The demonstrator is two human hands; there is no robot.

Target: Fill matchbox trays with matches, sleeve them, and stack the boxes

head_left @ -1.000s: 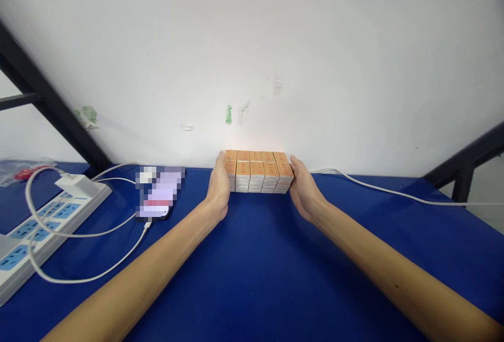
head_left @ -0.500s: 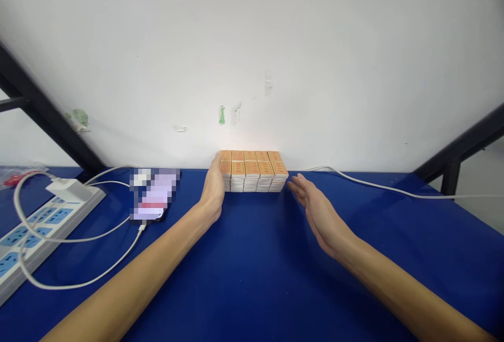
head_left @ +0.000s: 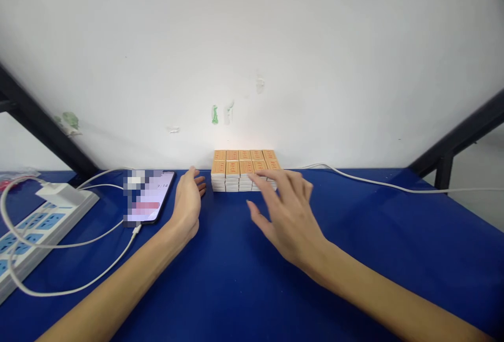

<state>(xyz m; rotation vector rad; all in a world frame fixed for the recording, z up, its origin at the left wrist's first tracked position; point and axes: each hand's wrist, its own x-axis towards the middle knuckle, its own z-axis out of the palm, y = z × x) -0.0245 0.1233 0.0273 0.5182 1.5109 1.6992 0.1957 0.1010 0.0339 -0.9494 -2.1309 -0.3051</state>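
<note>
Small orange-topped boxes with red print and white sides form a block of stacked boxes (head_left: 232,168), several layers high, against the white wall. My left hand (head_left: 189,198) is upright just left of the block, apart from it, with its fingers extended and nothing held. In front of the block's right end is my right hand (head_left: 289,210), its fingers spread and thumb apart. It covers the block's front right corner, and I cannot tell whether its fingertips touch the boxes.
On the left lie a phone (head_left: 157,195) with a charging cable (head_left: 114,267) and a white power strip (head_left: 74,210) holding a plugged-in charger (head_left: 60,194). Another white cable (head_left: 366,180) runs along the back right of the blue table (head_left: 244,289). Black metal bars (head_left: 468,132) stand at both sides.
My left hand has come away from the block's left side, moving left. My right hand has moved left, in front of the right end, with its fingers spreading. The view has shifted slightly.
</note>
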